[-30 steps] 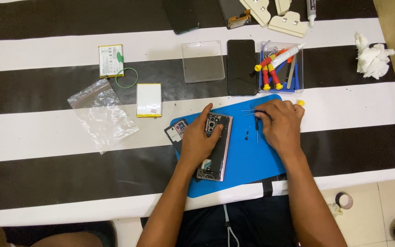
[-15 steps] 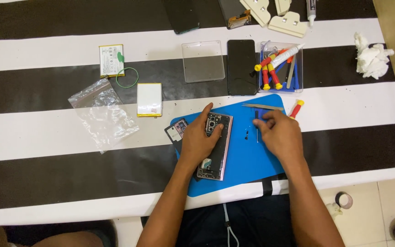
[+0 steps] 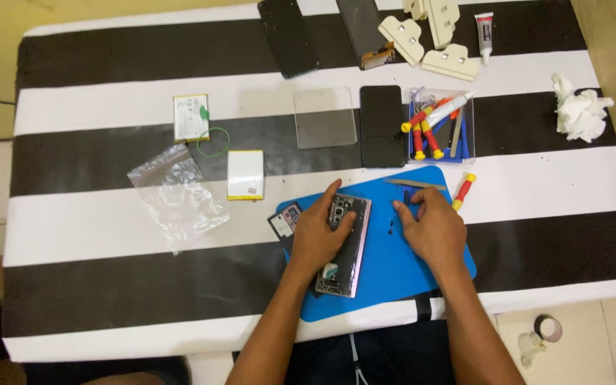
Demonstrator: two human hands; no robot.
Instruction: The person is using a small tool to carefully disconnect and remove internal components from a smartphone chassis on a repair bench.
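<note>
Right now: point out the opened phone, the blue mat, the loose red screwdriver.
opened phone (image 3: 351,235), head view, bare right half of its frame
blue mat (image 3: 386,267), head view, bare centre
red screwdriver (image 3: 464,190), head view, red handle

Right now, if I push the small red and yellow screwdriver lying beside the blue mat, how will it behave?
The screwdriver looks round and slim, so it would probably roll across the striped table rather than slide. It seems small and light, so a gentle touch should move it. It lies partly against the edge of the blue mat, which may stop it on that side.
</note>
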